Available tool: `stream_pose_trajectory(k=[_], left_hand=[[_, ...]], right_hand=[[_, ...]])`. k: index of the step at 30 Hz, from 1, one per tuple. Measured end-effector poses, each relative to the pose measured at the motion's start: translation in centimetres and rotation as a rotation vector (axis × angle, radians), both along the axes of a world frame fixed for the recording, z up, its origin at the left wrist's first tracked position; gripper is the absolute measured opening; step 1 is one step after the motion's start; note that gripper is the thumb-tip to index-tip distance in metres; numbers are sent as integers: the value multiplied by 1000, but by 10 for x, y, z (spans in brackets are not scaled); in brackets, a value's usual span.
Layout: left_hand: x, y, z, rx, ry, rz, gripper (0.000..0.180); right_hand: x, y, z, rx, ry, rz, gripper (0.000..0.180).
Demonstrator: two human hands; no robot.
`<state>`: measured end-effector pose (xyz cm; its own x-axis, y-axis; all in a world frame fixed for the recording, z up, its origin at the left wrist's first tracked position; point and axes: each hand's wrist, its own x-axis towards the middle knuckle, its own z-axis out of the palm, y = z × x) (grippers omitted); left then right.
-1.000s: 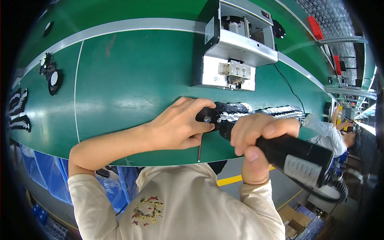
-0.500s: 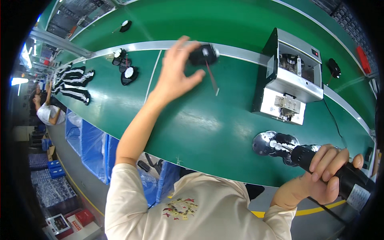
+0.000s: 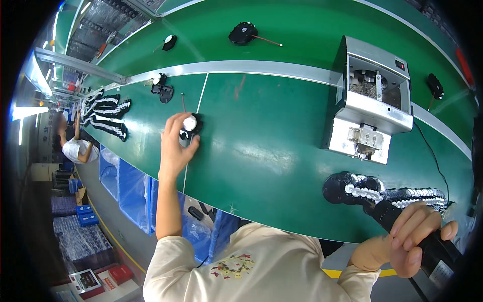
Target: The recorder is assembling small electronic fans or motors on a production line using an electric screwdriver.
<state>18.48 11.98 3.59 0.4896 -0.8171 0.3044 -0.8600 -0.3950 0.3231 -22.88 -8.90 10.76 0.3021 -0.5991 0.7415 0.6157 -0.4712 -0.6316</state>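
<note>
My left hand (image 3: 174,146) is at the left of the green worktable, its thumb and fingers closed around a small black round part with a white disc (image 3: 190,124). A thin red wire sticks up from that part. Over the table's right front edge, my right hand (image 3: 420,234) grips a black electric screwdriver (image 3: 385,214) with a cord. Its front end points at a row of overlapping black discs with white centres (image 3: 362,189), and the bit's tip is hard to make out. Farther left stand two similar black parts (image 3: 163,90).
A silver screw feeder (image 3: 370,95) stands at the right, its cable running along the table. Behind a metal rail (image 3: 251,66), the green belt carries a black part with a red wire (image 3: 243,33) and others. Striped black parts (image 3: 108,113) lie far left, near a co-worker (image 3: 78,148). Blue lined bins (image 3: 132,189) stand below.
My left hand has gone from the rail to the left and nearer, now on another black part. The part it was beside lies on the belt. The screwdriver stays in my right hand.
</note>
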Motion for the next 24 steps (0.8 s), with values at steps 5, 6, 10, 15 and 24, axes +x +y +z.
stream_pose_trajectory(k=[5, 6, 10, 15, 24], left_hand=[[-1, -4, -3, -24, 186, -134, 55], [0, -5, -2, -22, 128, -181, 47], [-22, -5, -15, -462, 477, -97, 36], [-29, -21, -35, -262, 609, -7, 33], [-41, -43, -3, -62, 243, -312, 37]], right_hand=[[0, 0, 0, 7, 2, 29, 46], [0, 0, 0, 8, 4, 30, 46], [-2, -1, 0, 3, 11, 30, 46], [-2, 0, 1, 79, 54, -1, 50], [-9, -6, 4, 83, 110, 69, 51]])
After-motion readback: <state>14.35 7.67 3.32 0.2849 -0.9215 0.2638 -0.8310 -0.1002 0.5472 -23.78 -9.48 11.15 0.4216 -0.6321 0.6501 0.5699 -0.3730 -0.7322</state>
